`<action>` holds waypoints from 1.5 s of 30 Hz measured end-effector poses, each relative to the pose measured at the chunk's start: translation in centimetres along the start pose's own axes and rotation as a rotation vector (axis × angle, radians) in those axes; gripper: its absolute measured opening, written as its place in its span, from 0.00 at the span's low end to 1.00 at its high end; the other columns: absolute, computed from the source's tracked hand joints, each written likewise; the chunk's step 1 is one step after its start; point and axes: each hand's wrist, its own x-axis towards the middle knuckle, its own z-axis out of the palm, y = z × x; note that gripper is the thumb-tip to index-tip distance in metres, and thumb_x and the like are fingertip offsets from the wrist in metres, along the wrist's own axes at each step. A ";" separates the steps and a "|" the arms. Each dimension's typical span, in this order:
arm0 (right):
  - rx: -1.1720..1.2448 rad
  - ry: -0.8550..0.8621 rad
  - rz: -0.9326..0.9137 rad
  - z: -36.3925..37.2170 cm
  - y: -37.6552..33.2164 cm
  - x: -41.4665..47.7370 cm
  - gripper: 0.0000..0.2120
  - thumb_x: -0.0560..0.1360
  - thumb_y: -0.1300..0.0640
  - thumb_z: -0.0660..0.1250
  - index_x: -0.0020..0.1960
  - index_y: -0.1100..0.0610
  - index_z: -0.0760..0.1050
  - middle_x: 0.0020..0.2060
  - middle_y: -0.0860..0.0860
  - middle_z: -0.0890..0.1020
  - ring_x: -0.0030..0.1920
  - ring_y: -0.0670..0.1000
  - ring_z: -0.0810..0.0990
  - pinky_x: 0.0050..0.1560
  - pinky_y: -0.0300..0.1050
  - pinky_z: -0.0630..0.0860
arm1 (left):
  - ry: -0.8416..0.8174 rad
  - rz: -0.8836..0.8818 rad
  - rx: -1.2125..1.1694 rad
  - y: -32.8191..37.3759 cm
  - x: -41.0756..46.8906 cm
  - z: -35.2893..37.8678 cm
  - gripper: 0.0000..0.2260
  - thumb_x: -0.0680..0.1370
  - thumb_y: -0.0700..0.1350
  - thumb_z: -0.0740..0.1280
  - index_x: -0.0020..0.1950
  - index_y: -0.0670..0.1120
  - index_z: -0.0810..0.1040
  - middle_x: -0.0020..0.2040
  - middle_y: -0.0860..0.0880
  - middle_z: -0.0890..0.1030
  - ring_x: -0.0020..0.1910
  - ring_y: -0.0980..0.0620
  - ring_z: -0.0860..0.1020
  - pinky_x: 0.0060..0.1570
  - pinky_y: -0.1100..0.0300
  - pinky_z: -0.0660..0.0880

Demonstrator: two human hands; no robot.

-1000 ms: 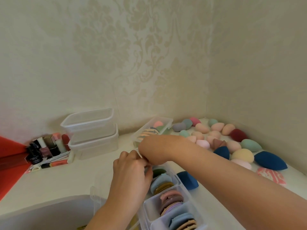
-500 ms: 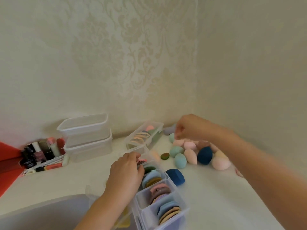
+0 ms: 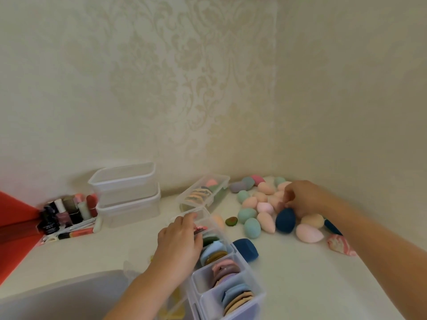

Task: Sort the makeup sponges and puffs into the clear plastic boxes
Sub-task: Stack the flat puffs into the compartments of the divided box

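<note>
A long clear divided box [image 3: 233,249] runs toward me at centre bottom, its compartments holding flat round puffs [image 3: 225,270] on edge. My left hand [image 3: 179,241] lies over its far end, fingers curled onto a pink-striped puff [image 3: 201,227] there. My right hand [image 3: 300,197] reaches down into the pile of egg-shaped sponges [image 3: 251,227] by the corner, fingertips among pink ones, right behind a dark blue sponge [image 3: 285,220]. What its fingers hold is hidden. Another dark blue sponge [image 3: 246,248] lies beside the divided box.
A second clear box [image 3: 221,184] with puffs and sponges stands near the wall. Two stacked clear containers [image 3: 124,188] sit at left, with nail polish bottles and tools [image 3: 67,213] beside them. A small green puff [image 3: 231,221] and a pink marbled sponge [image 3: 340,244] lie loose. Walls meet behind the pile.
My right hand left the divided box, swung right to the sponge pile and has dropped lower into it. My left hand stays on the box's far compartment.
</note>
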 end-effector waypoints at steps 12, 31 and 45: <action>0.484 0.282 -0.163 -2.4 -2.6 0.2 0.06 0.76 0.65 0.63 0.45 0.55 0.73 0.40 0.56 0.81 0.33 0.52 0.77 0.32 0.41 0.71 | -0.213 0.023 0.065 -0.7 1.4 -1.1 0.20 0.80 0.52 0.55 0.72 0.49 0.61 0.67 0.48 0.72 0.63 0.48 0.71 0.64 0.54 0.66; 0.235 0.013 -0.653 3.0 -17.3 -0.9 0.09 0.74 0.56 0.67 0.51 0.58 0.83 0.28 0.43 0.74 0.30 0.42 0.71 0.29 0.28 0.65 | 0.065 -0.076 -0.131 -2.1 2.2 0.3 0.16 0.78 0.54 0.63 0.61 0.47 0.68 0.58 0.52 0.65 0.60 0.55 0.68 0.50 0.70 0.62; 0.041 -0.171 -0.631 1.7 -16.6 -2.2 0.12 0.77 0.58 0.60 0.48 0.61 0.82 0.36 0.52 0.79 0.34 0.46 0.72 0.33 0.37 0.67 | -0.159 -0.044 -0.011 -2.5 2.7 0.4 0.15 0.82 0.52 0.52 0.64 0.52 0.72 0.60 0.53 0.76 0.67 0.52 0.61 0.63 0.58 0.63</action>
